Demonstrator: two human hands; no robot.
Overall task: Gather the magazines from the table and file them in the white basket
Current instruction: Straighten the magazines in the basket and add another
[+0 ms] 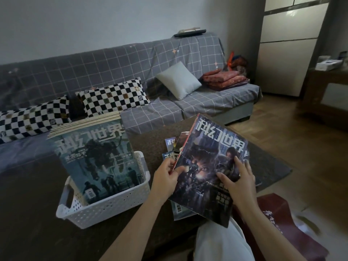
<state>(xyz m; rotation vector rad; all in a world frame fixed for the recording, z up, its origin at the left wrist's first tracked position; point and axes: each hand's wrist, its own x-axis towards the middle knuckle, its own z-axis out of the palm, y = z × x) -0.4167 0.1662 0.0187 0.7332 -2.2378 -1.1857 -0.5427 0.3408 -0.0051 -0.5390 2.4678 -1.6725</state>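
Right of centre in the frame, both hands hold 1 dark magazine (pixel 211 166) tilted up off the counter (pixel 150 136). The left hand (pixel 165 178) pinches its left edge, thumb on the cover and fingers curled behind. The right hand (pixel 237 178) lies on the cover with fingers spread, its thumb pointing left across the artwork; whether it grips the far edge I cannot tell. The cover shows a dark figure with lightning and large white characters along the top.

Under and behind that magazine, more magazines (pixel 170 147) lie loosely on the counter, their corners showing at its left edge, and another corner (pixel 180 211) pokes out below it.

Lower left of centre, the white basket (pixel 105 206) sits on the counter, perforated walls, a handle slot at its left end. A stack (pixel 94 157) of magazines stands in it, leaning back, a teal cover facing the camera and several spines fanned behind it.

Across the upper frame runs a grey checked sofa (pixel 131 61) with 2 black-and-white chequered cushions (pixel 113 97), a plain grey cushion (pixel 178 80) and folded red cloth (pixel 226 78).
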